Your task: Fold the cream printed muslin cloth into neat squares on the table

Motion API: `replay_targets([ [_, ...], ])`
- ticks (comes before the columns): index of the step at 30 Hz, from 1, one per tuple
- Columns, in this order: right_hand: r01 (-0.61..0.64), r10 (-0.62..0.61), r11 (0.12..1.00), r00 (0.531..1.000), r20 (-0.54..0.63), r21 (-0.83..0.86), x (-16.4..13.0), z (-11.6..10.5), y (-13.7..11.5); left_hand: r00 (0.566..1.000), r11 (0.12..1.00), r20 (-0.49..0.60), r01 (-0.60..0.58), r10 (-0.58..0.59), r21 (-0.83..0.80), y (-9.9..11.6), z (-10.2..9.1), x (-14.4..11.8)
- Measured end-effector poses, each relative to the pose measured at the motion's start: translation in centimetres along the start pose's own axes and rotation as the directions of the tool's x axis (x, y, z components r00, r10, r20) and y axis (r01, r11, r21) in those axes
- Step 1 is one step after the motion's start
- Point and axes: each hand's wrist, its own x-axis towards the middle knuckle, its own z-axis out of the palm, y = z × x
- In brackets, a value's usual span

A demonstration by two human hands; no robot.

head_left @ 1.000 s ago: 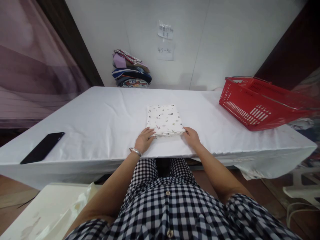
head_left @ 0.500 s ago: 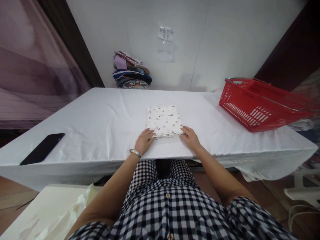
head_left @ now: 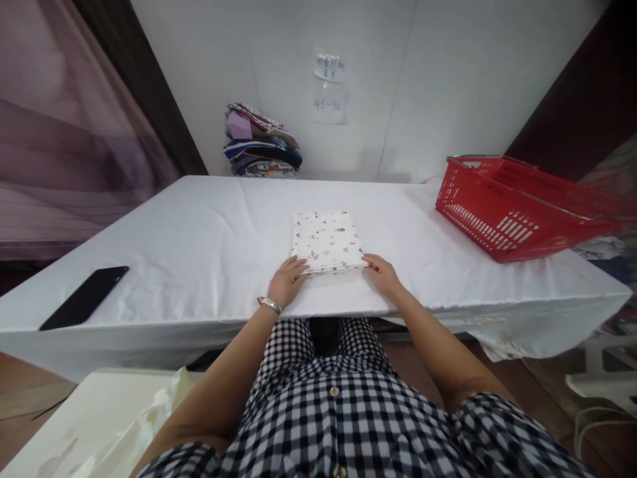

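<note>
A folded white garment or cloth (head_left: pixel 327 240) with small scattered prints lies flat on the white-covered table in front of me. Its layered folded edge faces my body. At the near left corner my left hand (head_left: pixel 287 281), with a silver-coloured bracelet at its wrist, has its fingers on the fabric and its thumb by the near edge. My right hand (head_left: pixel 383 274) pinches the near right corner between thumb and fingers. Whether the piece is a garment or a plain cloth cannot be made out.
A red plastic basket (head_left: pixel 497 219) stands at the table's right end. A black phone (head_left: pixel 85 297) lies near the left front edge. Several folded fabrics (head_left: pixel 262 143) are stacked against the wall behind the white tablecloth (head_left: pixel 209 232). Paper notes (head_left: pixel 329 105) hang on the wall.
My right hand has shifted very slightly at the near right corner, its fingers drawn closer together. The cloth and my left hand stay in place.
</note>
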Motion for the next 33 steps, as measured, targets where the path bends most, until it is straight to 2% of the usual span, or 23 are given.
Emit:
replay_targets([
  [9, -0.011, 0.013, 0.996, 0.999, 0.03, -0.094, 0.2, 0.0, -1.2, 1.0, 1.0, -0.02, -0.014, 0.014, -0.014, -0.2, 0.2, 0.0],
  [16, -0.048, 0.04, 0.99, 0.997, -0.058, -0.131, 0.7, 0.1, -0.3, 0.999, 0.999, -0.022, -0.042, 0.042, -0.009, -0.6, 0.2, -0.1],
  [24, -0.007, -0.004, 0.98, 0.998, -0.057, -0.2, 0.3, 0.3, 0.0, 0.998, 0.997, -0.024, -0.065, 0.066, 0.04, -0.4, 0.2, -0.2],
  [28, 0.026, -0.03, 0.967, 1.0, -0.01, -0.253, 0.1, 0.0, -0.4, 0.997, 0.991, -0.001, -0.071, 0.072, 0.109, 0.7, -0.6, -0.4],
  [33, 0.198, -0.168, 0.888, 0.98, 0.108, -0.415, 0.3, 0.4, -3.7, 0.998, 0.968, -0.042, -0.028, 0.039, 0.248, 3.6, -1.6, 0.6],
])
